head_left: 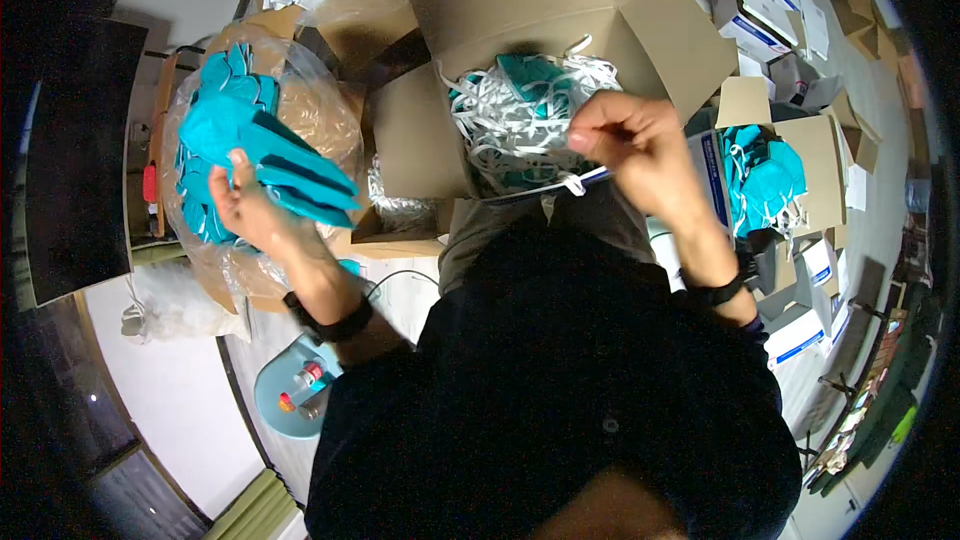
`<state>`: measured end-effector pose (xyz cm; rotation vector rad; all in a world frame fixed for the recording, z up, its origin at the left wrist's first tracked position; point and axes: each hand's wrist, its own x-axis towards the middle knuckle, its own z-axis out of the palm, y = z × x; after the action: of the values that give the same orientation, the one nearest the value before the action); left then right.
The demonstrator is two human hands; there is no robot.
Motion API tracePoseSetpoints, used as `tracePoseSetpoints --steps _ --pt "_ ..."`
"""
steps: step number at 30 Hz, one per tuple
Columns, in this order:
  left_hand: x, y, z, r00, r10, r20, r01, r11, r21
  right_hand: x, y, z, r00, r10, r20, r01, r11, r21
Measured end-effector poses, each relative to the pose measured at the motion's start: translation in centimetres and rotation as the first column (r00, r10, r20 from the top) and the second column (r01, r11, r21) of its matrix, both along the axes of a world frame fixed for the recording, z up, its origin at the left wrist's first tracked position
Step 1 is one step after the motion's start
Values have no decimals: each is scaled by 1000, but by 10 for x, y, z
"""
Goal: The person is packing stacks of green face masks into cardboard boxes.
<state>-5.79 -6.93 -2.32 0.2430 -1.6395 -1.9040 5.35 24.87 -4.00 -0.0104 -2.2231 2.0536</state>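
Note:
My left hand (245, 202) is raised at the bag-lined box on the left, its fingers apart in front of teal face masks (225, 120). Several of these masks lie fanned out past my fingertips. Over the large open cardboard box (500, 0) in the middle, my right hand (640, 150) has its thumb and forefinger curled together. Whatever sits between those fingertips, if anything, is too small to make out. Below it, the box holds a tangle of white straps (490, 130) with a few teal masks (535, 80) among them. One strap end hangs over the near edge.
On the right, a carton (805, 155) holds more teal masks. White and blue boxes (800, 335) are stacked beyond my right arm. A pale blue stool (285, 410) bears a bottle at lower left. Clear plastic bags (330, 120) line the left box.

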Motion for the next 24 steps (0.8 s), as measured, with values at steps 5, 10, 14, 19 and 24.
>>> tracePoseSetpoints --steps 5,10,14,19,24 --pt "6 45 7 907 -270 323 236 962 140 -31 44 -11 979 -201 43 8 248 969" --pt "2 59 -31 764 -591 259 521 802 291 -96 -9 -17 984 -30 177 -157 330 931" --pt "4 90 -18 707 -659 256 657 746 105 -120 -19 -37 921 -72 383 -345 308 887" --pt "1 86 -26 585 -724 365 811 525 -259 -111 10 -64 982 -48 183 -114 618 777" --pt "4 106 -39 687 -654 316 664 390 -638 -80 8 -24 978 52 204 -78 989 122"
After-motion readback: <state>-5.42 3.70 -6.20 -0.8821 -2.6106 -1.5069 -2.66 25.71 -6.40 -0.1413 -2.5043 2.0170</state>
